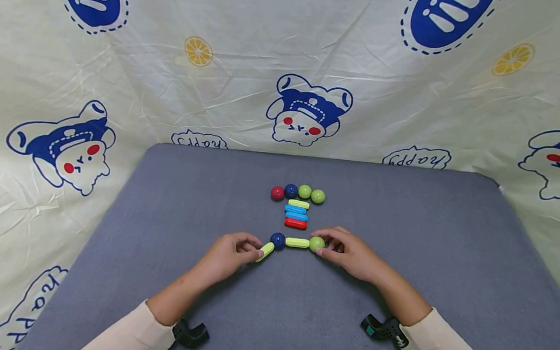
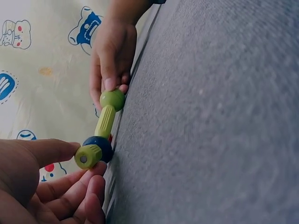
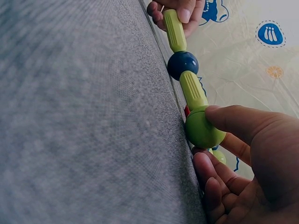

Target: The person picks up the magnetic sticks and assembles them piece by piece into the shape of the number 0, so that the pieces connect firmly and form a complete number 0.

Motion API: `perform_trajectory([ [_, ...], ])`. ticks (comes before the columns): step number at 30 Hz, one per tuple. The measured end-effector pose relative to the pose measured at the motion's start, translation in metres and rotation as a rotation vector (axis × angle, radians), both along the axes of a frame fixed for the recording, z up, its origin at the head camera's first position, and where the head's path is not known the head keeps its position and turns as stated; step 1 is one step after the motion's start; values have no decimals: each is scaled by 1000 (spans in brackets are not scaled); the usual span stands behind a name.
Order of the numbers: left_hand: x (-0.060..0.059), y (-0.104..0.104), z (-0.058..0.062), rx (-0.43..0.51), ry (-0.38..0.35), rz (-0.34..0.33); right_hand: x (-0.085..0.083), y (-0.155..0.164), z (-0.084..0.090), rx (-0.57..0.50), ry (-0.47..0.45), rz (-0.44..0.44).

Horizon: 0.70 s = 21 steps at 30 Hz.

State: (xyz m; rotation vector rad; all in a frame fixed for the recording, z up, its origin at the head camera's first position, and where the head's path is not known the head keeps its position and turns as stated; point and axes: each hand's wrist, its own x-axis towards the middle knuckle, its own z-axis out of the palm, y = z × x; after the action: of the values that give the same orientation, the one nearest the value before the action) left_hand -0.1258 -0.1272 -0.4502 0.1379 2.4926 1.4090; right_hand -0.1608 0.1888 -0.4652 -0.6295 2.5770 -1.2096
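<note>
A joined chain lies across the middle of the table in the head view. From left to right it has a slanted yellow-green rod, a dark blue ball, a level yellow-green rod and a green ball. My left hand pinches the slanted rod near its free end, between thumb and fingers. With thumb and fingers, my right hand grips the green ball at the other end. In the left wrist view, the rod's free end shows a round grey metal tip.
Behind the chain lies a stack of short rods: a red rod, two blue rods and a yellow-green one. Farther back sit a red ball, a blue ball and two green balls. A printed cloth hangs behind the grey table.
</note>
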Motion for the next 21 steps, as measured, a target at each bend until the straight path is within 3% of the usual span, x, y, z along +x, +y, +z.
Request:
perform_trajectory([
  [15,-3,15,-1,-9,-32,-106,1,0,0,15,-6,-7],
  [21,-4,20,1,-23,-5,-138,1,0,-1,3,-11,-7],
])
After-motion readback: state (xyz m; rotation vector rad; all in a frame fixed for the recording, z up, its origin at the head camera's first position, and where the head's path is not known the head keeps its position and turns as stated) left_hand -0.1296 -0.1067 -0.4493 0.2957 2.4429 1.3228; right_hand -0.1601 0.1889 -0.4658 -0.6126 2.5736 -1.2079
